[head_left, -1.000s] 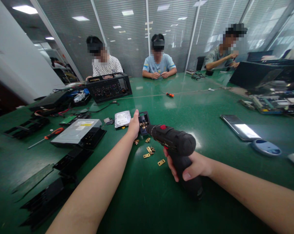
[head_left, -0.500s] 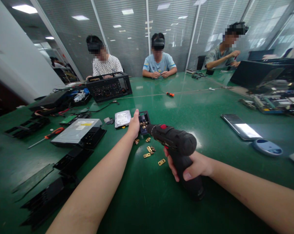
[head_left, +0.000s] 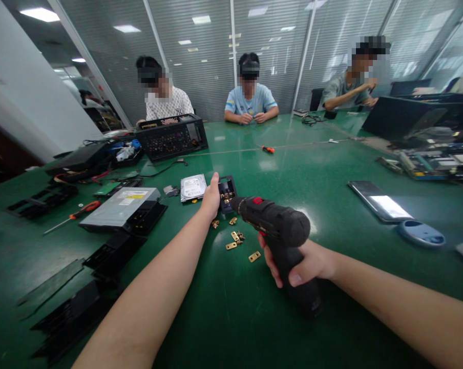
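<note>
Nothing has shifted: my left hand [head_left: 211,197] still steadies the small black bracket [head_left: 226,192] on the green surface [head_left: 231,318], my right hand [head_left: 306,262] stays clenched round the cordless drill [head_left: 279,228], bit engaged.

Left of the hands: hard drive [head_left: 193,187], optical drive [head_left: 121,206], red screwdriver [head_left: 72,216], black panels [head_left: 78,307]. Right: phone [head_left: 378,200], blue mouse [head_left: 420,231]. Beyond: three seated people.
</note>
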Demonstrator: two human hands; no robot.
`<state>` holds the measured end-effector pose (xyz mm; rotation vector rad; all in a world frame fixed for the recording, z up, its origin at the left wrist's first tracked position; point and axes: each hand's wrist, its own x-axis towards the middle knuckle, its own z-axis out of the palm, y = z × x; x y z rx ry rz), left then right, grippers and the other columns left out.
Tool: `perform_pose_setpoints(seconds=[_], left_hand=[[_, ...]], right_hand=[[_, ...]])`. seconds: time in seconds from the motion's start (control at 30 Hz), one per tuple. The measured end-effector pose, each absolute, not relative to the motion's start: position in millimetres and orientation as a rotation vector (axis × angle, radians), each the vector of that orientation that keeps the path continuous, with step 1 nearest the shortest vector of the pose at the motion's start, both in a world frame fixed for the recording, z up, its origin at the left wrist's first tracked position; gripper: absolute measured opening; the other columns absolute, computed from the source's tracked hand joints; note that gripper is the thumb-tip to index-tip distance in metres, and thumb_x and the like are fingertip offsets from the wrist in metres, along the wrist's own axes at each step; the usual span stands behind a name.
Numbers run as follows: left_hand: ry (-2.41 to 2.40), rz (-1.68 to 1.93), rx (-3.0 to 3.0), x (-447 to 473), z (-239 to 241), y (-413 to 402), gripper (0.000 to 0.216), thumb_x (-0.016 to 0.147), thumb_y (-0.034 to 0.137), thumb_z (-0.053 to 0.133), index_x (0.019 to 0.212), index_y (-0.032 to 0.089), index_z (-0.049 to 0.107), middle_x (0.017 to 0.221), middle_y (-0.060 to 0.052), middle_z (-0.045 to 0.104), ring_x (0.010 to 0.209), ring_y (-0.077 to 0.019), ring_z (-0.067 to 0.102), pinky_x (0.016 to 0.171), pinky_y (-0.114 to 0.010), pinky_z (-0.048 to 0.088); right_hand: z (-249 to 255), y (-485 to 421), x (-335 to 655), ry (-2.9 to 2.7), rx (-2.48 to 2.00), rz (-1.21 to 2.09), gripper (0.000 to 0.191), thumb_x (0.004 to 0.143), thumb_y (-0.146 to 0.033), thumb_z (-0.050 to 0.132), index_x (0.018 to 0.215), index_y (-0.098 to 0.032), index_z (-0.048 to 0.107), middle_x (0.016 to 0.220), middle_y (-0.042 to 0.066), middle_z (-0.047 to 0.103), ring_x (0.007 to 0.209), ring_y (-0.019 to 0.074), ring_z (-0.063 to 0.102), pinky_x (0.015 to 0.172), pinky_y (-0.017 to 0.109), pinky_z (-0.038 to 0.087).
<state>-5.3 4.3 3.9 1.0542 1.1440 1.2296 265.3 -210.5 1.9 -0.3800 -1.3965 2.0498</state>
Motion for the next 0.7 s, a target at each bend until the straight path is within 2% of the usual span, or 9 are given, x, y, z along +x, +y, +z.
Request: perform_pose_setpoints(seconds=[0.13,0.33,0.53,0.7], left_hand=[[1.137,1.235,1.057,-5.3,4.5,3.1,0.081,0.091,0.111,0.069,0.093,0.03,0.072,0.087,-0.011,0.086,0.099,-0.0359,0.093,0.09,-0.045,0.076],[1.139,1.24,1.045,-4.8,5.2,3.2,0.081,0.091,0.11,0.07,0.092,0.03,0.072,0.084,-0.011,0.084,0.102,-0.038,0.094,0.091,-0.046,0.078],[1.137,1.237,1.035,-4.2,6.7,1.6,0.076,0.097,0.104,0.067,0.093,0.029,0.073,0.089,-0.014,0.088,0.106,-0.0379,0.095,0.093,-0.046,0.078],[1.127,1.242,1.05,-5.3,5.2,2.3,0.081,0.09,0.11,0.071,0.094,0.03,0.071,0.09,-0.013,0.087,0.106,-0.0383,0.094,0.094,-0.047,0.078]], right_hand=[[2.0,-210.4,264.6,-1.416,-0.373,2.024,0.085,0.074,-0.042,0.118,0.139,-0.025,0.066,0.095,-0.001,0.089,0.072,0.0216,0.084,0.067,0.031,0.066],[4.3,-210.7,264.7,-1.417,-0.379,2.024,0.085,0.075,-0.041,0.118,0.141,-0.024,0.066,0.096,0.0,0.09,0.071,0.0214,0.084,0.066,0.031,0.066],[1.2,-209.6,265.3,-1.394,-0.362,2.052,0.086,0.073,-0.038,0.118,0.14,-0.025,0.065,0.095,-0.001,0.09,0.073,0.0217,0.085,0.068,0.031,0.067],[-0.4,-209.5,266.3,-1.392,-0.371,2.056,0.087,0.073,-0.037,0.119,0.14,-0.025,0.065,0.095,-0.001,0.089,0.075,0.0219,0.085,0.071,0.032,0.067]])
